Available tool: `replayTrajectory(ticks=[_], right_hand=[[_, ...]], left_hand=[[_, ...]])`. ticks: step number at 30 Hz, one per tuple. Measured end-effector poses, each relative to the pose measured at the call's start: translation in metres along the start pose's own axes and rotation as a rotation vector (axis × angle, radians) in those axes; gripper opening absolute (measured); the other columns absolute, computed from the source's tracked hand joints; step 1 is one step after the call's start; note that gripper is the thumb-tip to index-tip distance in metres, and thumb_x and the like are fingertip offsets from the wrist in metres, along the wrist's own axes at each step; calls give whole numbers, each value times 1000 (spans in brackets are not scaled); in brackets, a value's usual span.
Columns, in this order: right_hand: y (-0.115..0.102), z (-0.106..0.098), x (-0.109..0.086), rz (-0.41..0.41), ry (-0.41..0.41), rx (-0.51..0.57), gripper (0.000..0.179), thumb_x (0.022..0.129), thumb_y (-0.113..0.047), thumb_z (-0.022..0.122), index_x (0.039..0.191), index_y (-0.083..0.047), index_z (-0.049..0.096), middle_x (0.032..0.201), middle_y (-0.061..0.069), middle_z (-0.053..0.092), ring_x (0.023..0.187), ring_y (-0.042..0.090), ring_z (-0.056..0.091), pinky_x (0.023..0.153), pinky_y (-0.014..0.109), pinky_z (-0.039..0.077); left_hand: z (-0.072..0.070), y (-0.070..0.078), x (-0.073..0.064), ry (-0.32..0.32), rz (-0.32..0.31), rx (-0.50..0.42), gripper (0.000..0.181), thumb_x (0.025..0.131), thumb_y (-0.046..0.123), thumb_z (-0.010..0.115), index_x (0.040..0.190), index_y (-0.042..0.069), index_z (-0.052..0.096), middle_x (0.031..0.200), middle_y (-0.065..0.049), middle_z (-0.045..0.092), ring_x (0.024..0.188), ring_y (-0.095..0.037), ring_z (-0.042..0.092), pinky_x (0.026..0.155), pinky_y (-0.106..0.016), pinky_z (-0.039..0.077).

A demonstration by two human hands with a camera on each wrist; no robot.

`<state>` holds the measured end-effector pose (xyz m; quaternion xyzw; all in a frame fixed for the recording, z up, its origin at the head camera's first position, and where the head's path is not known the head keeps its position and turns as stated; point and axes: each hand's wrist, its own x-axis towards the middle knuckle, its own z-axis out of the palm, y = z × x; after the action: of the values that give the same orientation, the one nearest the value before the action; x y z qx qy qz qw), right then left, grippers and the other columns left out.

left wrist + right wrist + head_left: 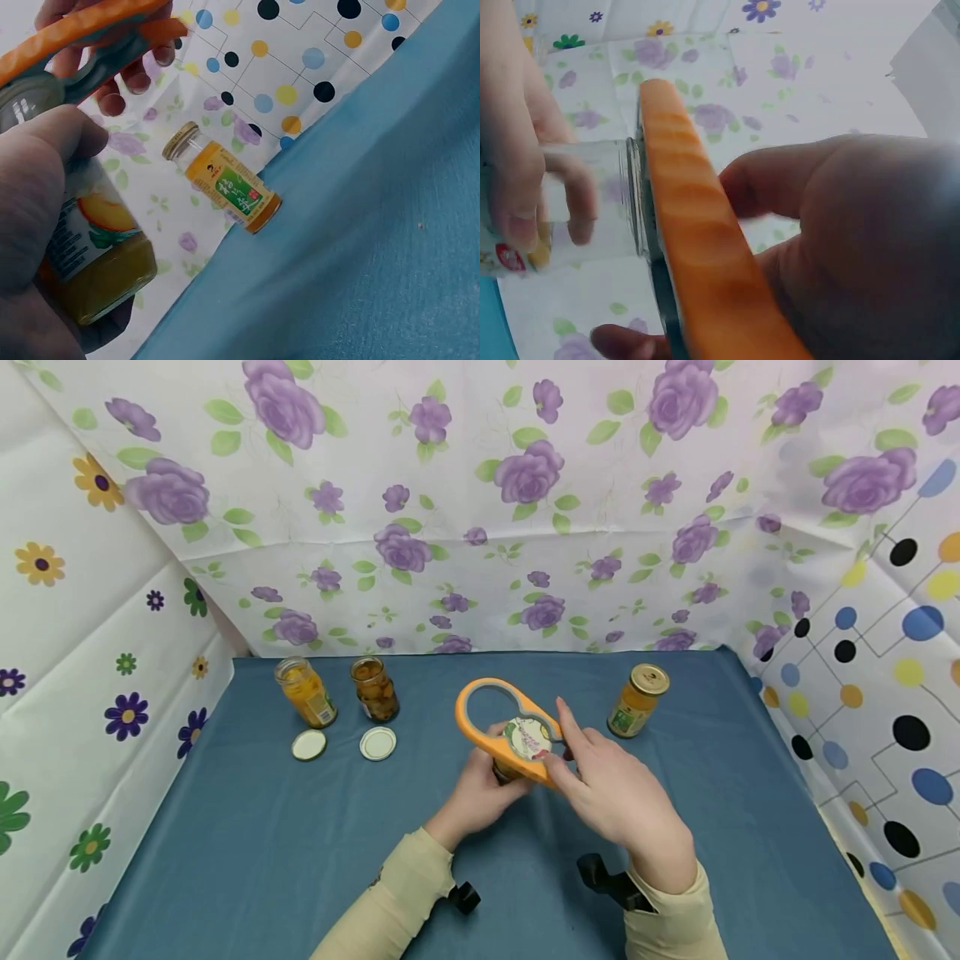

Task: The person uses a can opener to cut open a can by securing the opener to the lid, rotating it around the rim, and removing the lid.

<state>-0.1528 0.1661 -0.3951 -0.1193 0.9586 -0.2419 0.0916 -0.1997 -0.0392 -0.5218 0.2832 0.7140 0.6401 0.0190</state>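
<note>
My left hand (480, 793) grips a glass jar (105, 247) with a peach on its label and yellow-brown contents. Around the jar's patterned lid (528, 738) sits an orange and grey jar opener (487, 680), its large loop pointing away to the left. My right hand (622, 785) holds the opener near its right end, thumb and index finger along its sides. In the right wrist view, the opener's ridged orange edge (694, 217) stands against the jar's top. The right hand's other fingers are partly hidden in the head view.
Two jars without lids, one yellow (307, 695) and one brown (375, 692), stand at the back left. Before them lie two lids, a left one (308, 745) and a right one (377, 743). At right stands a yellow jar (636, 703) with its gold lid on.
</note>
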Motion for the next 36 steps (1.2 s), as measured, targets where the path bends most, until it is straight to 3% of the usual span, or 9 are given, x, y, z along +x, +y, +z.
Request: replayTrajectory(ticks=[2,4,9,17,24,29,33,36], right_hand=[[-2,0,-2,-9,19,-16,92,104,-72,51,174,-26,12,121,2,65,74,9,58,65,34,50],[-3,1,-3,-34,43,-29,100,98,-71,63,174,-24,17,112,0,64,68,9,55,61,32,48],[-4,1,-3,-109,110,-68,100,92,-49,85,171,-19,30,90,-3,58,58,10,48,53,31,43],[2,-5,-8,-180,104,-104,99,88,-39,91,169,-22,36,86,-9,57,59,7,46,54,29,42],[7,-10,-13,-219,86,-100,96,89,-36,90,168,-23,38,85,-11,57,57,6,45,53,28,41],[8,-10,-14,-230,88,-107,93,89,-36,90,167,-24,40,85,-13,57,58,4,46,54,28,42],[9,-11,-15,-257,92,-113,92,89,-36,90,166,-25,42,86,-14,58,57,3,44,54,27,42],[9,-13,-16,-285,93,-117,92,88,-36,90,166,-25,42,87,-14,58,56,2,42,53,26,41]], left_hand=[[-1,2,0,35,-7,11,64,100,9,78,155,19,47,147,-4,57,127,-22,61,104,-43,54],[-2,4,0,55,-5,35,64,99,10,79,155,19,49,148,-3,57,127,-21,61,105,-43,53],[-5,8,1,48,14,40,60,98,10,80,151,19,53,143,-2,60,124,-21,62,103,-44,54],[-8,11,0,-25,54,6,59,94,0,79,146,13,54,134,-7,62,113,-23,64,95,-40,55],[-11,23,-2,-86,40,-11,58,91,-9,76,144,-1,54,133,-18,61,116,-23,61,100,-39,52],[-14,30,-3,-148,73,-110,59,90,-14,74,144,-8,52,131,-24,61,111,-19,62,97,-36,53],[-15,17,-3,-203,127,-210,64,87,-19,71,147,-10,49,126,-22,65,96,-19,63,86,-36,55],[-15,9,-2,-263,115,-321,69,88,-18,68,153,-8,46,116,-14,68,77,-20,58,71,-35,53]])
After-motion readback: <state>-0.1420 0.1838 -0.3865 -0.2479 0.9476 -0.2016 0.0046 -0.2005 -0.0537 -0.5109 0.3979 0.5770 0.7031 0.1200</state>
